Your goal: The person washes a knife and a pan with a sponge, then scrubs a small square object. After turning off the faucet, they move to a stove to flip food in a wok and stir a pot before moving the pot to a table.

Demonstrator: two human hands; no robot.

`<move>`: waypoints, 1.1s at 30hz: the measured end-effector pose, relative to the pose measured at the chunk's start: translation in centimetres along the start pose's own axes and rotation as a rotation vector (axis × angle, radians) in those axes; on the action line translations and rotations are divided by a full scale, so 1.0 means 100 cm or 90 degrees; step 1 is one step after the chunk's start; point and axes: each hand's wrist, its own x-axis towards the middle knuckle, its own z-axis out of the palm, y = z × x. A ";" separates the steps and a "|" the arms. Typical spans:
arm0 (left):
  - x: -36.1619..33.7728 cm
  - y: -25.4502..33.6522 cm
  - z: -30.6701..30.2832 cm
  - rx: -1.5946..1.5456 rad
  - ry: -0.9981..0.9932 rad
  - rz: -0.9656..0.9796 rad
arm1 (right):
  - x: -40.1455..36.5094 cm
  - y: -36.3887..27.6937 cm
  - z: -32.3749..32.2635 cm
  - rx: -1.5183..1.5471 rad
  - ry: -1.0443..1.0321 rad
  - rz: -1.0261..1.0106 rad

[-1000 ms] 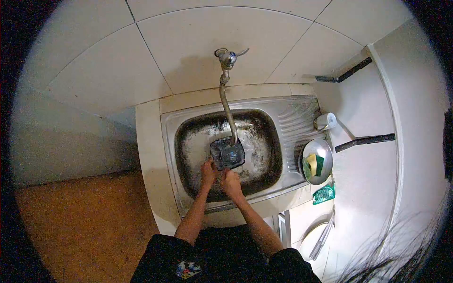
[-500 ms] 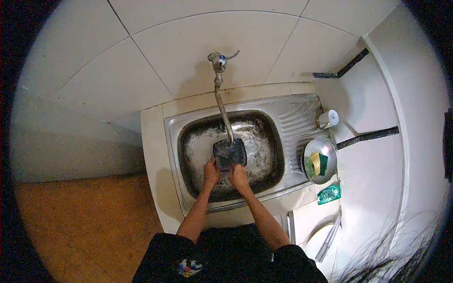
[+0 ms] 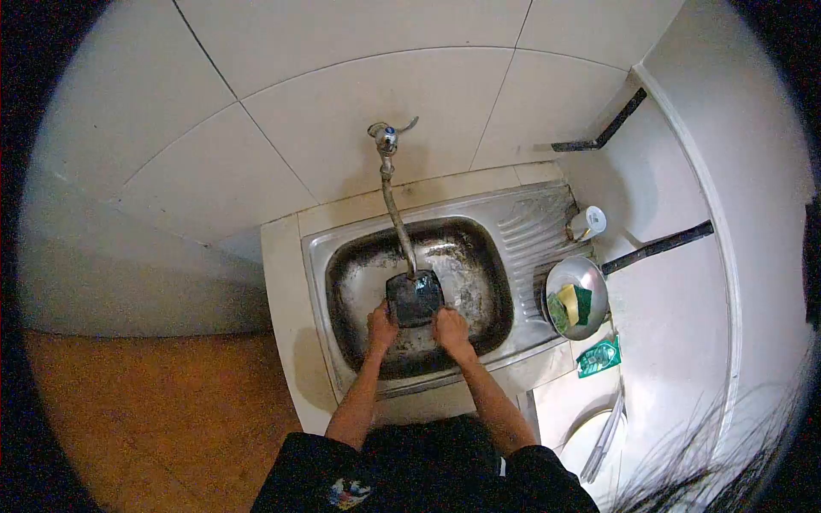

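A dark, squarish, shallow container [image 3: 416, 301], wet and shiny, is held over the sink basin [image 3: 351, 248] right under the spout of the tap [image 3: 397, 214]. My left hand [image 3: 381, 327] grips its left edge near the lower corner. On the opposite side my right hand [image 3: 451, 329] has its fingers closed on the right edge. Both forearms reach in from the front of the sink. The underside of the container and most of my fingertips are hidden.
Right of the basin, the ribbed drainboard [image 3: 534, 222] bears a white mug [image 3: 590, 222] and a metal bowl [image 3: 601, 295] with sponges [image 3: 571, 305]. A green packet [image 3: 599, 356] lies in front of the bowl. Nearer me are a white plate [image 3: 581, 440] and metal utensils [image 3: 604, 436].
My right hand has shifted from the container's lower edge to its right side. The whole scene sits slightly lower in view as the camera has tilted.
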 end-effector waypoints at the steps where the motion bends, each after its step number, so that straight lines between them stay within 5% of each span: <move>1: 0.000 -0.005 0.001 0.000 0.005 0.001 | 0.002 -0.002 -0.010 -0.047 -0.034 -0.013; 2: -0.002 -0.011 0.001 0.036 -0.010 -0.047 | 0.002 0.003 -0.011 -0.048 -0.032 -0.018; 4: -0.001 -0.007 -0.001 0.069 -0.024 -0.093 | 0.003 0.013 -0.008 -0.187 0.225 -0.173; 6: 0.003 0.005 -0.003 0.137 0.319 0.130 | 0.015 0.020 -0.007 -0.150 0.288 -0.203; 8: 0.013 0.030 -0.015 0.032 0.281 0.160 | 0.035 0.025 -0.001 -0.113 0.349 -0.238; 10: 0.028 0.054 -0.024 -0.074 0.245 0.190 | 0.057 0.018 0.002 0.329 0.147 -0.114; 11: 0.036 0.066 -0.026 -0.129 0.160 0.164 | 0.063 0.010 -0.002 0.325 0.148 -0.120; 12: 0.041 0.075 -0.025 -0.184 0.074 0.141 | 0.063 -0.014 -0.020 0.555 0.082 -0.057; 14: 0.061 0.057 0.019 -0.265 0.155 0.134 | 0.070 -0.042 -0.019 0.863 0.032 0.079; 15: 0.069 0.051 0.035 -0.342 0.230 0.122 | 0.078 -0.038 -0.005 0.860 0.031 0.073; 17: 0.068 0.069 0.021 -0.523 0.183 0.040 | 0.100 -0.023 0.034 0.806 0.097 0.083; 19: 0.067 0.082 0.008 -0.623 0.122 -0.234 | 0.110 -0.020 0.066 0.818 0.155 0.116; 21: 0.094 0.035 0.059 -0.667 0.113 -0.269 | 0.125 -0.010 0.093 0.523 0.331 0.077; 22: 0.104 0.011 0.084 -0.705 0.100 -0.308 | 0.122 -0.021 0.085 0.443 0.474 0.049; 25: 0.106 -0.016 0.111 -0.753 0.003 -0.279 | 0.092 -0.050 0.008 0.276 0.374 -0.029; 28: 0.064 0.088 0.020 -0.837 0.014 -0.288 | 0.114 -0.035 -0.028 0.185 0.365 0.043; 33: 0.064 0.107 0.015 -0.827 -0.027 -0.175 | 0.139 -0.090 -0.172 0.181 0.432 -0.286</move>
